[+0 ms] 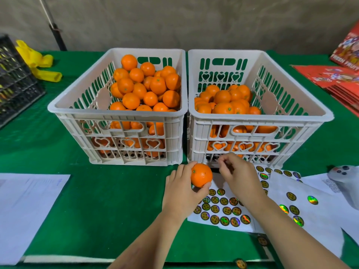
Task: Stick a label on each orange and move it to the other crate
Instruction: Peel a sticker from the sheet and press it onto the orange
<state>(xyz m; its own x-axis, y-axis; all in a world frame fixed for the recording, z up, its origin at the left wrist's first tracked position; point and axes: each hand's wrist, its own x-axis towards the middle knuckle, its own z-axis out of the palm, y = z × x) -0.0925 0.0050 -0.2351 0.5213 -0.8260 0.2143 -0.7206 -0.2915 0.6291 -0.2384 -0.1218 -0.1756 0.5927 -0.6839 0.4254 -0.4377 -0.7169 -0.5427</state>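
Oranges fill two white crates side by side on the green tabletop: the left crate [116, 113] is heaped near its rim, the right crate [258, 117] sits lower, and most fruit in both is hidden behind the slotted walls, too many to count. One orange [201, 174] is out in front of the crates, gripped by the left hand [182, 193], fingers curled behind it and thumb beneath. The right hand [238, 174] hovers just beside it, fingers bent with thumb and forefinger drawn together (whether they pinch a label I cannot tell; the tips are too small to read). Both forearms cover part of the label sheet [219, 210]; a second label sheet [303, 202] lies right of it. Two loose labels lie near the tabletop's front edge, one [240, 264] cut off by the frame.
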